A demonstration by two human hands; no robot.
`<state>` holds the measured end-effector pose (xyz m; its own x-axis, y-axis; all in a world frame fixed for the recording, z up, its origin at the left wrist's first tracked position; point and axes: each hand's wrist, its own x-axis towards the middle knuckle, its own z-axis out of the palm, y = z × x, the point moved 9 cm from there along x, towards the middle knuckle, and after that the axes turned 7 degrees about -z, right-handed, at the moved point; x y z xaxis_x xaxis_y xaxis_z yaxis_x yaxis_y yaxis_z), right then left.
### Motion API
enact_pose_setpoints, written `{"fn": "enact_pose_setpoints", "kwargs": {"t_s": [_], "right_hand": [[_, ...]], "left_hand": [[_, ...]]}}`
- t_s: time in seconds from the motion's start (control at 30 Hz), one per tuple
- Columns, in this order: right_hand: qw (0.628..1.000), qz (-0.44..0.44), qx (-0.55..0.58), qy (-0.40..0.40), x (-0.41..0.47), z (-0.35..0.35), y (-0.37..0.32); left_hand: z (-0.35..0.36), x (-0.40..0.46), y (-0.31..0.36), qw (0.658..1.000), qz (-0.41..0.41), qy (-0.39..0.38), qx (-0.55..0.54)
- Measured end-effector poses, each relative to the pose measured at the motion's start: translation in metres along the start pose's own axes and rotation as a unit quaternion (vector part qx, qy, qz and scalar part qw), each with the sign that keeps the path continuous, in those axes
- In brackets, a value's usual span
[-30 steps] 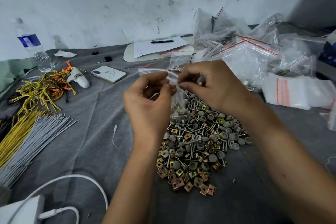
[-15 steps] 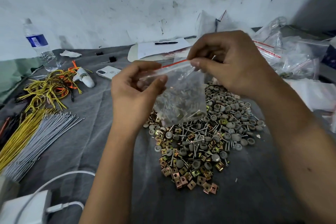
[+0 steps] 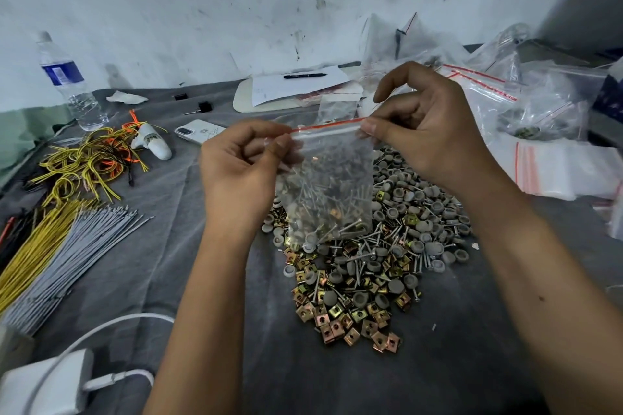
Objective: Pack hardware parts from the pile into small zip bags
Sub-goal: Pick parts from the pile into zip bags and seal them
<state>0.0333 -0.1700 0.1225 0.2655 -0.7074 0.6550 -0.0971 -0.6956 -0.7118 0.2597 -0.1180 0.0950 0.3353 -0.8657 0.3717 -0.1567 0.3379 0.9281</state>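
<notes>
Head view: much of the pile (image 3: 367, 266) of hardware parts sits half hidden behind the clear zip bag (image 3: 328, 185) held up at frame centre, so the screws, grey caps and brass square clips showing through the plastic are hard to sort into what lies inside the bag and what lies behind it. Both forearms run off the bottom edge. At right, a heap of other plastic bags (image 3: 526, 111) is cut off by the frame edge and its contents are blurred.

Left hand (image 3: 242, 162) pinches the bag's top left corner, fingers curled around the seal. Right hand (image 3: 421, 131) pinches the top right corner between thumb and fingers, with the red-lined zip strip stretched taut between the hands. From that strip the bag hangs down just above the pile, which rests on the grey-covered bench (image 3: 161, 246), centre to lower centre of frame
</notes>
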Motion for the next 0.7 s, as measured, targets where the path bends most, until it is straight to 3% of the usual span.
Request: {"fn": "enact_pose_setpoints", "kwargs": {"t_s": [0.1,0.17,0.23,0.33,0.53,0.7], "right_hand": [[1.000,-0.008,-0.017,-0.011,-0.001,0.004,-0.003],[0.998,-0.017,-0.042,-0.034,-0.001,0.010,-0.006],[0.995,-0.031,-0.078,-0.061,-0.001,0.018,-0.009],[0.992,-0.044,-0.101,-0.057,-0.002,0.021,-0.010],[0.994,0.011,-0.098,-0.046,-0.008,0.024,0.011],[0.995,-0.030,-0.087,-0.049,-0.014,0.025,0.003]], "left_hand": [[-0.001,0.003,0.001,0.995,0.024,0.006,0.100],[0.008,0.000,0.015,0.961,0.114,-0.003,0.253],[0.025,-0.004,0.026,0.923,0.198,-0.030,0.327],[0.040,-0.005,0.032,0.926,0.209,-0.060,0.309],[0.038,-0.004,0.028,0.949,0.164,-0.060,0.262],[0.044,-0.007,0.024,0.945,0.137,-0.079,0.287]]}}
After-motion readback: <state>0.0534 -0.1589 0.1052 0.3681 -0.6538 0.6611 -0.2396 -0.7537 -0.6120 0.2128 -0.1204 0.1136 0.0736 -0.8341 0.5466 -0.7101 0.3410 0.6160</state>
